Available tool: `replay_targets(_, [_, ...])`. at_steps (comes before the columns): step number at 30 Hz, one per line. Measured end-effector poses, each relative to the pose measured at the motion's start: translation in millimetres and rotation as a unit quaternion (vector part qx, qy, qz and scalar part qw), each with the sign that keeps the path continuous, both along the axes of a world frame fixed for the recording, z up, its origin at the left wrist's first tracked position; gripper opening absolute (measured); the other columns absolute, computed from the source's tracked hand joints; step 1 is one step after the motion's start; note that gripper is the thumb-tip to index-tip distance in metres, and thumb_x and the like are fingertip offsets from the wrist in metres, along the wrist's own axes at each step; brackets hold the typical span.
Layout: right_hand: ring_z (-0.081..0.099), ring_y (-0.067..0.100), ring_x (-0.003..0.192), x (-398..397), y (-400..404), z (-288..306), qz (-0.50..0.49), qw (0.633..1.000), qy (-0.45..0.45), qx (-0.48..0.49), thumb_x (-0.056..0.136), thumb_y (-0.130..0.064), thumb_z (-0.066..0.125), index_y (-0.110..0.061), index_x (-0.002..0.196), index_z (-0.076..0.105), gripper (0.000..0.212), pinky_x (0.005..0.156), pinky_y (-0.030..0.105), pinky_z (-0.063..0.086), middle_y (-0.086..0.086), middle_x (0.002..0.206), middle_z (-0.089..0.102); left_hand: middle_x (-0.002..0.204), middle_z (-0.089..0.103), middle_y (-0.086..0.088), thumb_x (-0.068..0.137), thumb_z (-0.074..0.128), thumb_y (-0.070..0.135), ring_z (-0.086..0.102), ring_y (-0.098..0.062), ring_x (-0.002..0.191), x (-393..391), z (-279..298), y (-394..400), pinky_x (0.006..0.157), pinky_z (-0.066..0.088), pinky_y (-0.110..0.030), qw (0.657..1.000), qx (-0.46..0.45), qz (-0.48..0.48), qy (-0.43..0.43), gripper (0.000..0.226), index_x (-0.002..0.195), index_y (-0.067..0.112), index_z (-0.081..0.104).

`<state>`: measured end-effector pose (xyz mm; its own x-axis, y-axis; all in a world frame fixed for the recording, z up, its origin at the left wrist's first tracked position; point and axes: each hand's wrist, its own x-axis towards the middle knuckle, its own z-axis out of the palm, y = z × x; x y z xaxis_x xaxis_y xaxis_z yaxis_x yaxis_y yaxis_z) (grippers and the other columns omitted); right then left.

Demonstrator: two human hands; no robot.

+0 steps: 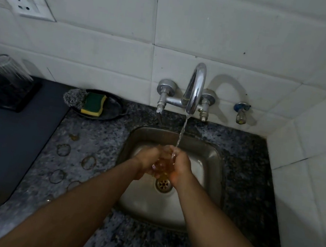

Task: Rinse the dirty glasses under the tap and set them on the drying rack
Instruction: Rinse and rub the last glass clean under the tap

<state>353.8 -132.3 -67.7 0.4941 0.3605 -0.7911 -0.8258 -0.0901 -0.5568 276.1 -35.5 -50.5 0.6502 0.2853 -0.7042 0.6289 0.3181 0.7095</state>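
Currently both hands, left hand (146, 158) and right hand (180, 167), grip one glass (161, 164) under the tap (194, 88); two glasses (2, 67) racked already.

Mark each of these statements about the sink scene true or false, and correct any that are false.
1. Water is running from the tap onto a glass held over the sink. True.
2. Only one hand holds the glass. False: the left hand and the right hand both hold it.
3. A green and yellow sponge lies on a dark dish left of the tap. True.
4. The drying rack holds no glasses. False: glasses stand upside down on it at the far left.
5. The sink's drain is plugged and the sink is full. False: the drain is open and the sink is not full.
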Motion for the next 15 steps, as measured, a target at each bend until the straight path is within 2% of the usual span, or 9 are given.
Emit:
replay_targets(2, [0.071,0.031,0.076,3.1,6.3,-6.3,-0.049,0.999,0.018,-0.013,0.099,-0.030,0.057,-0.012,0.092,0.077,0.028,0.066,0.038,0.057,0.013,0.080,0.076,0.086,0.076,-0.008,0.093,0.066,0.024,0.069,-0.020,0.070,2.8,2.5,-2.7,0.064,0.058,-0.034,0.998,-0.020,0.048,-0.018,0.023,0.109,0.012,0.077])
replay_targets(4, [0.071,0.028,0.065,4.9,10.1,-10.9,-0.075,0.997,0.023,-0.018,0.103,-0.034,0.054,-0.012,0.089,0.072,0.031,0.056,0.031,0.056,0.010,0.072,0.073,0.089,0.075,-0.012,0.094,0.067,0.021,0.068,-0.024,0.070,8.4,-0.1,-8.4,0.068,0.060,-0.037,0.996,0.003,0.081,-0.028,0.022,0.110,0.010,0.077])
replay_targets(7, [0.056,0.015,0.031,4.1,9.1,-7.9,-0.092,0.995,0.039,-0.003,0.109,-0.041,0.048,-0.012,0.077,0.060,0.045,0.031,0.017,0.039,0.003,0.045,0.059,0.100,0.078,-0.008,0.086,0.073,0.038,0.076,-0.020,0.075,14.2,-6.6,-19.0,0.070,0.065,-0.037,0.986,0.122,0.112,-0.026,0.047,0.128,0.018,0.072])
replay_targets(9, [0.051,0.014,0.030,2.9,8.1,-8.2,-0.083,0.996,0.017,-0.018,0.105,-0.051,0.053,-0.012,0.078,0.061,0.048,0.031,0.018,0.036,0.001,0.044,0.056,0.095,0.079,-0.003,0.092,0.070,0.042,0.077,-0.020,0.074,12.7,-7.8,-25.0,0.069,0.066,-0.038,0.975,0.185,0.117,-0.035,0.044,0.129,0.019,0.071])
replay_targets(11, [0.066,0.021,0.050,3.6,7.5,-14.6,-0.066,0.992,-0.071,-0.083,0.094,-0.060,0.065,-0.012,0.085,0.069,0.049,0.043,0.029,0.051,0.005,0.064,0.070,0.084,0.078,-0.005,0.100,0.060,0.046,0.077,-0.029,0.072,11.6,-5.8,-30.0,0.067,0.066,-0.045,0.975,0.166,0.132,-0.063,0.035,0.119,0.019,0.073])
replay_targets(13, [0.074,0.027,0.074,4.5,2.4,-19.5,-0.040,0.962,-0.218,-0.157,0.087,-0.062,0.072,-0.018,0.087,0.069,0.044,0.063,0.041,0.062,0.006,0.082,0.076,0.090,0.076,-0.013,0.104,0.047,0.049,0.076,-0.032,0.072,16.8,-8.0,-29.5,0.067,0.064,-0.051,0.977,0.115,0.171,-0.054,0.041,0.113,0.016,0.068])
replay_targets(14, [0.073,0.026,0.077,3.9,-2.5,-16.7,-0.021,0.938,-0.300,-0.176,0.088,-0.058,0.074,-0.020,0.083,0.066,0.040,0.068,0.041,0.061,0.004,0.081,0.074,0.094,0.074,-0.017,0.105,0.043,0.046,0.076,-0.032,0.071,19.6,-7.7,-29.1,0.064,0.064,-0.048,0.977,0.069,0.197,-0.036,0.041,0.113,0.012,0.065])
replay_targets(15, [0.069,0.023,0.075,3.1,-7.6,-14.1,0.020,0.907,-0.379,-0.181,0.090,-0.054,0.074,-0.022,0.079,0.062,0.036,0.066,0.036,0.057,0.000,0.077,0.071,0.096,0.073,-0.019,0.105,0.043,0.044,0.076,-0.033,0.072,21.8,-7.2,-27.9,0.060,0.063,-0.044,0.976,0.020,0.218,-0.009,0.042,0.114,0.010,0.066])
